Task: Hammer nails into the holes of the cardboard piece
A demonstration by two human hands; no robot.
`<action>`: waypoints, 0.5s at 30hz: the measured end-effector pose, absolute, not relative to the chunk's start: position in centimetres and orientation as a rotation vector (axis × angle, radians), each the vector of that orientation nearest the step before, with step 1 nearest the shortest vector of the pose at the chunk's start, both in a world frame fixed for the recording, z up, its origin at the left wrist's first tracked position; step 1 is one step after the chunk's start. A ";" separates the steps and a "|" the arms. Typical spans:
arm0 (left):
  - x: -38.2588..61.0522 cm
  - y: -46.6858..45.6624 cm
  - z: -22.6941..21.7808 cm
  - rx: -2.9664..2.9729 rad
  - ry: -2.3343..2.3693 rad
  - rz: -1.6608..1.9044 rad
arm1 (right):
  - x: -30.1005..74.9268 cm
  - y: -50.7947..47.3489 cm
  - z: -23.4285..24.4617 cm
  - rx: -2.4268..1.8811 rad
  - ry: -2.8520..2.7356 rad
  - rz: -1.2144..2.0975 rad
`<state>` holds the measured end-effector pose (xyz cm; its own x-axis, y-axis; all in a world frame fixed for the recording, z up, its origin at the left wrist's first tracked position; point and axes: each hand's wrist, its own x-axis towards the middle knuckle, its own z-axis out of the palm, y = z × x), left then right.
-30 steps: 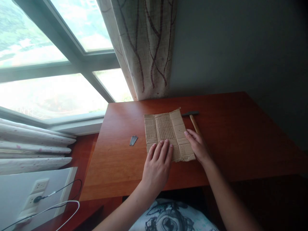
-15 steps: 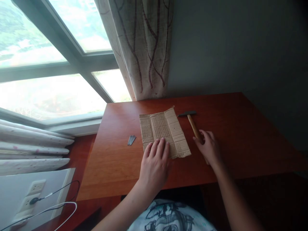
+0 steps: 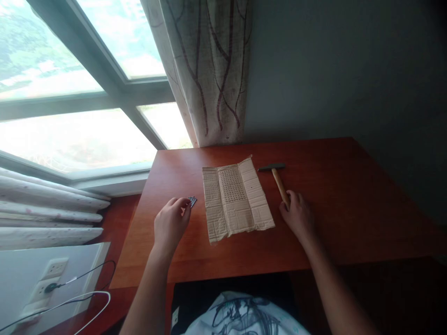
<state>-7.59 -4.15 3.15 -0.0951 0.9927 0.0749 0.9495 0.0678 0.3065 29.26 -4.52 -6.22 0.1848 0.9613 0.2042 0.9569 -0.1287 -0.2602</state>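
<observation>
My left hand (image 3: 172, 223) is at the small pile of nails (image 3: 193, 201) on the left of the table. Its thumb and forefinger are pinched at the near ends of the nails and hide part of the pile. My right hand (image 3: 298, 215) is closed round the wooden handle of a hammer (image 3: 279, 181). The hammer lies on the table with its dark metal head pointing away from me. Between my hands rests a creased piece of cardboard (image 3: 240, 218), whose middle panel has rows of small holes.
The wooden table (image 3: 335, 186) meets the wall and a patterned curtain (image 3: 213, 70) at its far side. Windows are on the left. Below them, cables (image 3: 87, 295) hang from a wall socket (image 3: 49, 279) near the table's left edge.
My left hand has lifted off the cardboard and moved left to the nails, its fingers closing to a pinch. My right hand stays on the hammer handle.
</observation>
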 end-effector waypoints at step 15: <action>-6.8 -2.1 1.5 2.111 2.275 -0.219 | 29.5 -4.6 -6.4 -2.101 -1.752 0.071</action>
